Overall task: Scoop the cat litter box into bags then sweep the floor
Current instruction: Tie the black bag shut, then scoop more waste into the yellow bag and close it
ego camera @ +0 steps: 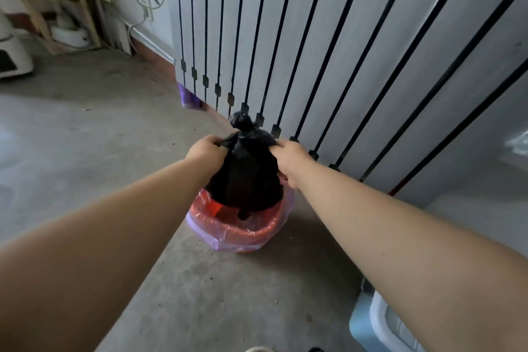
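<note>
A full black plastic bag [247,177] hangs over a red bin [251,233] lined with a pale purple bag. Its neck is twisted into a knot at the top. My left hand [204,153] pinches the bag's neck on the left side. My right hand [291,158] pinches it on the right side. Both arms stretch forward over the concrete floor [100,137]. The bag's bottom reaches just inside the bin's rim.
A black metal railing [285,66] stands right behind the bin against a white wall. A blue and white litter box [377,326] shows at the bottom right. A white appliance [11,54], wooden frames and cables sit at the far left. Small litter grains dot the floor.
</note>
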Motion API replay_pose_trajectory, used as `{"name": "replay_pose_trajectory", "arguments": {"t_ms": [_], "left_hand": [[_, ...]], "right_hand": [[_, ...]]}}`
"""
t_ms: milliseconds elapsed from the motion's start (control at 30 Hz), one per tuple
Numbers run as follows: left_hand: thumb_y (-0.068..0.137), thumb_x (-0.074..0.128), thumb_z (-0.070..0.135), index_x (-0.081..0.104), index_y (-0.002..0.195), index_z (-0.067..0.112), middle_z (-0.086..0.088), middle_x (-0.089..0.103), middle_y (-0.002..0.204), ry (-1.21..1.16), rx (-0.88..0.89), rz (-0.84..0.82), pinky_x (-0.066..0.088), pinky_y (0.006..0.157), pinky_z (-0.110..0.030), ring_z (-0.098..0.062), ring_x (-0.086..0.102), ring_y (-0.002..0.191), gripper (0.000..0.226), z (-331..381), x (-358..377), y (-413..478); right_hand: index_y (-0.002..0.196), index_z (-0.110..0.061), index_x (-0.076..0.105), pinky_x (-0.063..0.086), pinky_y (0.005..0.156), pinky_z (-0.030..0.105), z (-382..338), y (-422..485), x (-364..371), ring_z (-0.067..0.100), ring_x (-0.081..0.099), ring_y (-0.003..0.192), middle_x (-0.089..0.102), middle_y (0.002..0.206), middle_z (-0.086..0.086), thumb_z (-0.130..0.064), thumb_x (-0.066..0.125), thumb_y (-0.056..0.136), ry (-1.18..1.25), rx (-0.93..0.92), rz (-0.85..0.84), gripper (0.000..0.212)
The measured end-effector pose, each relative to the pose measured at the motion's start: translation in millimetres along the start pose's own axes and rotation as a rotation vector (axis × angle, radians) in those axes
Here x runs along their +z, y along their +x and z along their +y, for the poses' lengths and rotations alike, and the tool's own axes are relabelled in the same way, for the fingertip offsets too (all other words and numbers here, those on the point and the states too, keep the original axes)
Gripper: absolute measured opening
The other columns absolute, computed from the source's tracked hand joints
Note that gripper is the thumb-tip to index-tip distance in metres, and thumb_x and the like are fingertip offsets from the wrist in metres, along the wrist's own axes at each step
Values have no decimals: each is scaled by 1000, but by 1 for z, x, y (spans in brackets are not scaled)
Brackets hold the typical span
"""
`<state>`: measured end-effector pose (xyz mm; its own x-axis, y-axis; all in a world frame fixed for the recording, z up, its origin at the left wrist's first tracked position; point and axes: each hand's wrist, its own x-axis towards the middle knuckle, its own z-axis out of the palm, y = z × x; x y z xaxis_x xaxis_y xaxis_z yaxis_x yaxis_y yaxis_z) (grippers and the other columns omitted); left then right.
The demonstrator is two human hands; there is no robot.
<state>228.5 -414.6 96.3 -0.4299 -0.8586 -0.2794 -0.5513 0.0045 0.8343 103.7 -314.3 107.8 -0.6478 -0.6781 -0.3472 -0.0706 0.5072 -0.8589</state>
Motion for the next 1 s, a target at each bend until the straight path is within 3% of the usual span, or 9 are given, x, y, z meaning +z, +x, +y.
{"name": "replay_pose_trajectory", "arguments": {"t_ms": [100,233,400,467,567,700,833,933,1000], "left_hand": [[86,69,21,43,141,21,-3,55,136,5,-47,-159,43,95,-31,-25,57,112,61,-11,5,-1],[80,73,42,20,151,33,-6,38,150,116,-55,-241,37,107,-42,-32,42,132,89,-14,13,-10],[72,68,63,14,152,35,-1,16,160,294,-6,-257,25,115,-54,-31,19,146,100,-6,25,-27],[74,66,64,18,151,34,-3,17,160,349,29,-253,28,113,-54,-32,23,144,95,4,30,-41],[83,62,54,38,144,28,-8,41,145,383,80,-329,37,105,-46,-31,41,130,70,27,47,-70],[90,61,34,57,128,21,-6,57,129,414,176,-528,41,105,-38,-24,53,116,40,50,78,-103],[91,63,20,61,122,14,-7,63,116,436,238,-712,47,72,-19,-15,60,96,32,64,129,-139],[90,64,27,63,118,16,-2,64,108,541,302,-807,46,77,-22,-15,62,95,30,78,178,-177],[91,63,26,63,117,15,-2,64,103,553,328,-866,46,70,-20,-15,61,91,28,87,204,-198]], "right_hand": [[146,-31,33,29,110,43,13,2,-3,26,34,137,33,152,2,-34,44,99,-134,-39,-57,49],[151,-36,13,20,115,51,26,-4,-8,29,16,145,13,159,0,-46,53,93,-270,-60,-93,71],[149,-41,3,15,114,61,39,-11,-25,29,3,147,1,160,-4,-65,55,81,-447,-59,-77,89],[149,-42,2,17,113,62,45,-20,-35,29,4,147,3,160,-3,-69,56,77,-458,-44,-76,93],[148,-42,8,21,113,60,55,-45,-61,28,11,146,10,160,-4,-68,60,76,-374,-18,-46,93],[149,-34,22,29,113,47,80,-85,-110,28,27,141,24,157,2,-51,59,86,-377,-6,9,75],[145,-32,34,34,111,42,118,-119,-166,27,36,136,33,152,5,-52,65,83,-396,36,122,71],[141,-30,41,38,108,40,150,-155,-216,24,43,131,43,146,3,-51,68,81,-369,75,213,70],[140,-25,44,37,108,38,165,-178,-245,24,44,130,46,143,3,-50,68,80,-376,92,236,69]]}}
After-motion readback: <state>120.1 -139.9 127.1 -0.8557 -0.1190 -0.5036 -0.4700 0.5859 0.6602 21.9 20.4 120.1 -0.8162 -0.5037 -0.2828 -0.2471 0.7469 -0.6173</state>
